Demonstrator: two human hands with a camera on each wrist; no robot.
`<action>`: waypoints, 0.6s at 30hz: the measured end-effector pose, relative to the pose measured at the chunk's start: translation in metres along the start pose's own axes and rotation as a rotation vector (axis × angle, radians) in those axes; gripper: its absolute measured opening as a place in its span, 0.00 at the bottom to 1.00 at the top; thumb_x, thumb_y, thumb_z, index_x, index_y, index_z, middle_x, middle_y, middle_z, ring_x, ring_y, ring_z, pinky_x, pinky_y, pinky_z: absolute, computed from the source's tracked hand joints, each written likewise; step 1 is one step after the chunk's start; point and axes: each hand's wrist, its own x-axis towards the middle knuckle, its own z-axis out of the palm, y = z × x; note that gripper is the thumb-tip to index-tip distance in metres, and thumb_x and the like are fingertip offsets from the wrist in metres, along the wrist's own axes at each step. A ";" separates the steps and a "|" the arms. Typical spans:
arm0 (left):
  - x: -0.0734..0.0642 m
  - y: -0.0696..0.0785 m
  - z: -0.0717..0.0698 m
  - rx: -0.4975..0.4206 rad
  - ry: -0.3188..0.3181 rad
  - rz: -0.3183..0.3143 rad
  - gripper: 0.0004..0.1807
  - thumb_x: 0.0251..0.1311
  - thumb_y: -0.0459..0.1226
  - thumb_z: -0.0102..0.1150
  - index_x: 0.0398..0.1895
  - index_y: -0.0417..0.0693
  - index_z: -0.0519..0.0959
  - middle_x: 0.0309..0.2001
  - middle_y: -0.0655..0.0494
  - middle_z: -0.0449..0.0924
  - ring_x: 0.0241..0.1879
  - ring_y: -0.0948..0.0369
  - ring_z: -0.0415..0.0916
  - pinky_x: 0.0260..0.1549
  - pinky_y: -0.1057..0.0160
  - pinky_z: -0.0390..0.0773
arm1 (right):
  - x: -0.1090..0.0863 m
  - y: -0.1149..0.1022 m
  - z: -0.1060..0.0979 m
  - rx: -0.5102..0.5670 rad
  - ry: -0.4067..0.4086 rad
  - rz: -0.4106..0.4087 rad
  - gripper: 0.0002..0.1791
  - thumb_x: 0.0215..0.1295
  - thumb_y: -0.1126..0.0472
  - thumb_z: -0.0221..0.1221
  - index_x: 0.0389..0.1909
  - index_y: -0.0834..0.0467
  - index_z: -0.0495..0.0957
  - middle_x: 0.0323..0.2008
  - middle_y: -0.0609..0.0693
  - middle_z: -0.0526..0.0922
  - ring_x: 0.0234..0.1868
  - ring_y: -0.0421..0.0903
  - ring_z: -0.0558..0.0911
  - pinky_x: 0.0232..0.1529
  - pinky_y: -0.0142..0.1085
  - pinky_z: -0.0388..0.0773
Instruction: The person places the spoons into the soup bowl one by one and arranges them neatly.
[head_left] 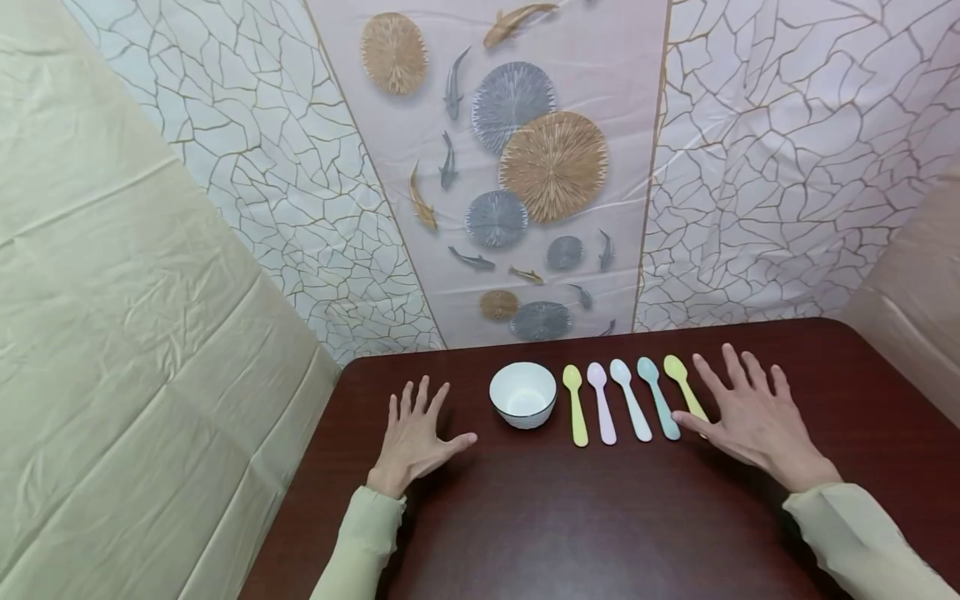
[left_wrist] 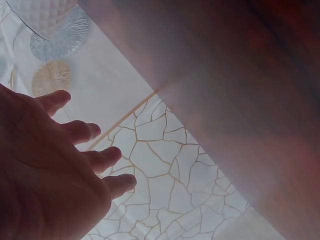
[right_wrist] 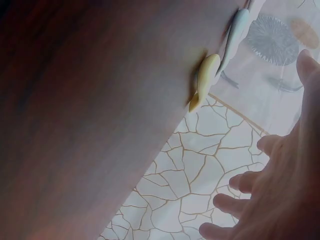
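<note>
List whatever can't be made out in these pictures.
Head view: part of the rightmost yellow spoon, behind the right hand.
Left wrist: the rest of the bowl, cut off by the top edge.
Right wrist: the white spoon, largely hidden by the teal spoon or the top edge.

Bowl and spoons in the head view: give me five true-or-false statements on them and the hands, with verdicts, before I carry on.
1. The white bowl stands left of all the spoons. True.
2. Six spoons lie in the row. False: there are five spoons.
3. The left hand grips the white bowl. False: the left hand is spread, apart from the white bowl.
4. The pink spoon lies between a yellow one and the white one. True.
5. The right hand holds a spoon upright. False: the right hand is spread, and all the spoons lie flat.
</note>
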 end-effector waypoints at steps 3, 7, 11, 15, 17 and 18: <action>0.000 0.001 -0.001 0.000 0.002 0.001 0.60 0.57 0.77 0.59 0.87 0.58 0.61 0.89 0.40 0.53 0.88 0.35 0.48 0.84 0.29 0.48 | 0.000 0.000 0.000 0.000 -0.008 0.001 0.57 0.69 0.23 0.59 0.87 0.55 0.57 0.82 0.77 0.56 0.80 0.78 0.57 0.75 0.77 0.50; 0.001 0.003 -0.002 -0.039 0.004 0.006 0.60 0.57 0.76 0.61 0.87 0.57 0.61 0.89 0.39 0.52 0.88 0.36 0.47 0.85 0.30 0.47 | -0.002 0.001 0.000 -0.009 -0.018 0.000 0.57 0.70 0.23 0.58 0.86 0.57 0.59 0.81 0.79 0.57 0.78 0.77 0.59 0.75 0.75 0.51; 0.004 0.004 0.000 -0.098 0.000 0.009 0.61 0.57 0.74 0.64 0.88 0.55 0.60 0.88 0.37 0.52 0.89 0.37 0.47 0.86 0.32 0.47 | -0.003 0.000 -0.001 -0.005 -0.026 0.005 0.57 0.70 0.23 0.58 0.85 0.59 0.60 0.81 0.79 0.57 0.76 0.77 0.61 0.76 0.73 0.52; 0.005 0.006 0.003 -0.144 -0.005 0.005 0.61 0.57 0.73 0.66 0.88 0.53 0.60 0.88 0.37 0.52 0.89 0.38 0.48 0.86 0.34 0.49 | -0.004 -0.003 -0.003 0.033 -0.056 0.028 0.56 0.71 0.23 0.58 0.83 0.62 0.63 0.80 0.80 0.58 0.75 0.79 0.61 0.74 0.75 0.53; 0.006 0.009 0.004 -0.180 -0.012 -0.006 0.61 0.57 0.73 0.67 0.88 0.53 0.59 0.89 0.38 0.50 0.89 0.38 0.48 0.86 0.35 0.50 | -0.003 -0.005 -0.004 0.050 -0.072 0.045 0.56 0.72 0.23 0.57 0.81 0.64 0.65 0.78 0.80 0.61 0.74 0.79 0.62 0.73 0.75 0.54; 0.006 0.010 0.004 -0.198 -0.017 -0.016 0.61 0.57 0.73 0.67 0.88 0.55 0.59 0.89 0.40 0.50 0.89 0.39 0.47 0.86 0.36 0.51 | -0.003 -0.006 -0.005 0.053 -0.077 0.052 0.55 0.72 0.23 0.56 0.80 0.65 0.66 0.77 0.80 0.64 0.74 0.79 0.62 0.72 0.75 0.55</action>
